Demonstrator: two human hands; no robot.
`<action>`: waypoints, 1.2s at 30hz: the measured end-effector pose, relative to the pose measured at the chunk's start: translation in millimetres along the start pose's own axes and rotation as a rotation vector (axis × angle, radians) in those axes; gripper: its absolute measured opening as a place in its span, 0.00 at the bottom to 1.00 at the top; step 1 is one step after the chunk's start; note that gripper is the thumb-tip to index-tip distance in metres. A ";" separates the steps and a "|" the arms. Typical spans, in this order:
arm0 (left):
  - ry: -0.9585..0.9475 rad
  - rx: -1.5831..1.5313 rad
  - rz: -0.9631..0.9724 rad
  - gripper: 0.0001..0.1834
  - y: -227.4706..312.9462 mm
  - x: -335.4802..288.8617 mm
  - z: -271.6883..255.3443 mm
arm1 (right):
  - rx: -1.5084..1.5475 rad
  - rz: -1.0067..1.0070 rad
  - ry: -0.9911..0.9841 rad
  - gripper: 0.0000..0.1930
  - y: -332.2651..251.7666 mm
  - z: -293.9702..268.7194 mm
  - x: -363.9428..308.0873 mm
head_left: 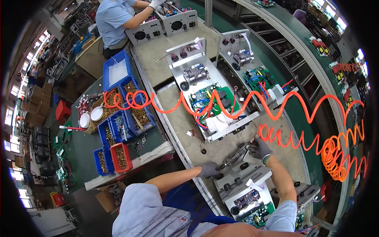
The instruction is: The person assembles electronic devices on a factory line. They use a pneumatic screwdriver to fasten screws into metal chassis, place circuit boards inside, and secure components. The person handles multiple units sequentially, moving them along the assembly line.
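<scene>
My right hand (pixel 260 150), in a grey glove, is closed round the rear end of a silver air screwdriver (pixel 233 157). The tool lies slantwise above a grey front panel (pixel 241 175) with black knobs, and its front end points at my left hand (pixel 209 170). That hand, gloved too, has its fingers drawn together beside the panel's left edge; what they pinch is too small to make out. Behind the panel, nearer to me, a metal chassis carries a dark circuit board (pixel 247 199) and a green board (pixel 258 215).
An open metal chassis (pixel 215 100) stands ahead, another (pixel 252 67) to its right. Orange coiled hoses (pixel 292 96) stretch across above them. Blue bins (pixel 116 73) and a red bin (pixel 121 157) with brass-coloured hardware stand left. A co-worker (pixel 114 23) handles units at the far end.
</scene>
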State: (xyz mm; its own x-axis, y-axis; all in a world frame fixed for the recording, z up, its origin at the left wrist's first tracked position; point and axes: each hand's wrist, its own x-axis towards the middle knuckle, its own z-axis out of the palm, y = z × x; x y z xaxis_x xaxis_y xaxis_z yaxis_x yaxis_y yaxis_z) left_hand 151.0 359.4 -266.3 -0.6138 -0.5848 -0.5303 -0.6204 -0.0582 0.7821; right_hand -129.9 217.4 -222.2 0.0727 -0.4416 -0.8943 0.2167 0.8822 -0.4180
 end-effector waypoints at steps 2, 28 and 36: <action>0.105 0.036 -0.023 0.20 16.7 -16.5 -12.0 | 0.073 -0.043 -0.125 0.20 -4.2 -2.2 0.9; 0.601 0.354 0.739 0.11 307.8 -196.0 -21.3 | -0.037 -1.612 -0.559 0.36 58.6 86.1 -446.0; -0.114 -0.937 0.197 0.21 297.1 -167.8 61.4 | 0.109 -1.950 -0.214 0.26 139.2 -22.9 -511.1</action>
State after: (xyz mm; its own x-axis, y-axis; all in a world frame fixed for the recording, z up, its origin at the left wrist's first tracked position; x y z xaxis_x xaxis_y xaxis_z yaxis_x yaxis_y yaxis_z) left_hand 39.8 489.9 35.0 -0.7395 -0.5742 -0.3512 0.1106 -0.6183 0.7781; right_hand -159.2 569.6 173.0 -0.2044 -0.6524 0.7297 0.1821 -0.7578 -0.6265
